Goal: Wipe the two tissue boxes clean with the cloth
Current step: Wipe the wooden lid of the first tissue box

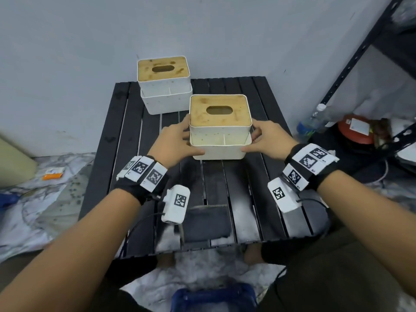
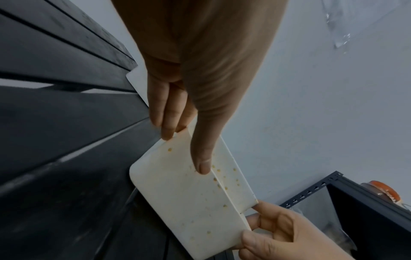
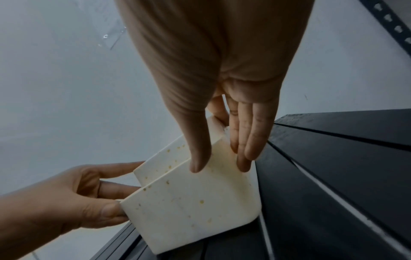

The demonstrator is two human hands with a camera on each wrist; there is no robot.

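Observation:
Two white tissue boxes with wooden slotted lids stand on the black slatted table (image 1: 126, 131). The far box (image 1: 164, 86) is at the back left. The near box (image 1: 219, 129) is at the middle, its white front speckled with yellowish spots (image 2: 189, 202) (image 3: 189, 202). My left hand (image 1: 182, 140) (image 2: 185, 152) grips its left side, thumb on the front. My right hand (image 1: 261, 138) (image 3: 220, 165) grips its right side the same way. A dark grey cloth (image 1: 207, 221) lies flat near the table's front edge, below my wrists, with neither hand touching it.
A black metal shelf (image 1: 360, 52) stands at the right, with a water bottle (image 1: 315, 122) and a red round container (image 1: 358, 129) beside it. A wall is close behind the table. An orange packet (image 1: 53, 174) lies on the floor to the left. A blue object (image 1: 213, 298) sits below the front edge.

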